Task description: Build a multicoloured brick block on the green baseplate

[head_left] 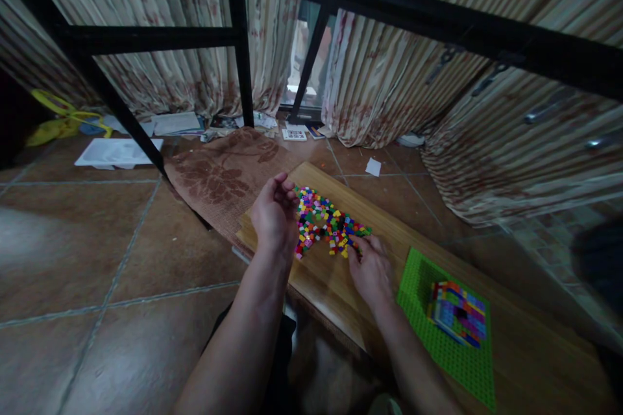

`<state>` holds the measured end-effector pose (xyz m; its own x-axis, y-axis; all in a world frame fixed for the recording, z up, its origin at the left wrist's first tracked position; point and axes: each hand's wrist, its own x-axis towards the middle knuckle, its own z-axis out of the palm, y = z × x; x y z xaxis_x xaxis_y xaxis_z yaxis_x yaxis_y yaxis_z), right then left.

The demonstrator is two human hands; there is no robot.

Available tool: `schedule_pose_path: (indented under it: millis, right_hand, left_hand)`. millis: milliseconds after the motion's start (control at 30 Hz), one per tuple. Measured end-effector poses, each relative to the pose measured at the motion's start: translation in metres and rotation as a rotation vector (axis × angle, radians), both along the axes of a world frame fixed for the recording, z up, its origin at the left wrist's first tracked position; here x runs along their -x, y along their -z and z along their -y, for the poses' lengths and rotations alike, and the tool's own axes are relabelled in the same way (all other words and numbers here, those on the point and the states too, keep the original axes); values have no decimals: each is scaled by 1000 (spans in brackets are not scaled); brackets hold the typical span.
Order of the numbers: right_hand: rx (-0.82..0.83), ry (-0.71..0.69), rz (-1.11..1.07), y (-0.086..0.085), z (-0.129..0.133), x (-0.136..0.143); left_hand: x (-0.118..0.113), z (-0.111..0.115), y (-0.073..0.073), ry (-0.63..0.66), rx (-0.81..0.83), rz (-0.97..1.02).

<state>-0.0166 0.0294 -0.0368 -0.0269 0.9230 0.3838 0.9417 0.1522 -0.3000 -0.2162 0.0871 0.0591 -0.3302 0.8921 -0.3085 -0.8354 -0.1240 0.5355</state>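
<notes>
A loose pile of small colourful toy bricks (316,207) lies spread on the wooden bench top. My left hand (273,215) is held beside the pile's left edge, palm turned inward and fingers loosely curled; no brick shows in it. At the right edge of the pile, my right hand (372,269) reaches down with its fingertips among the bricks, thumb and forefinger a little apart. To the right, a green studded baseplate (413,292) carries a multicoloured block built from bricks (460,312), with a hole in its top.
The wooden bench (331,301) runs diagonally, with a brown patterned cloth (219,175) at its far left. A black metal frame (246,78) stands in front of striped curtains (389,84). A white tray (117,152), papers and a yellow object (63,113) lie on the tiled floor.
</notes>
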Motion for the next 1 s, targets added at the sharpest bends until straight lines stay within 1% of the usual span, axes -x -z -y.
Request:
schedule_pose_path:
  millis: [67,167,300,533,633,700,800,900,1000]
  right_hand:
    - [25,-32,7,2,-2,-2]
    - [55,-57,-51,4,2,-9]
    - [80,-59,-130,2,6,-13]
    - [106,-30,-113,-2,-4,3]
    - [121,-33,-173,-1,-7,6]
    - [140,-33,-307,0,-7,5]
    - [215,12,-642,-1,-4,2]
    - [336,55,-993,-9,2,1]
    - [418,56,-1252,-21,9,4]
  left_hand:
    - [-1,0,0,7,3,-7]
    - [-2,0,0,19,10,-7]
    - [-4,0,-1,42,20,6]
    - [-7,1,-2,55,21,-13]
    - [-7,1,-3,60,32,-22]
    - [-8,1,-3,67,30,-28]
    - [-8,1,-2,70,24,-40]
    - [-9,2,-2,82,14,-49]
    - [-9,2,-3,110,22,-57]
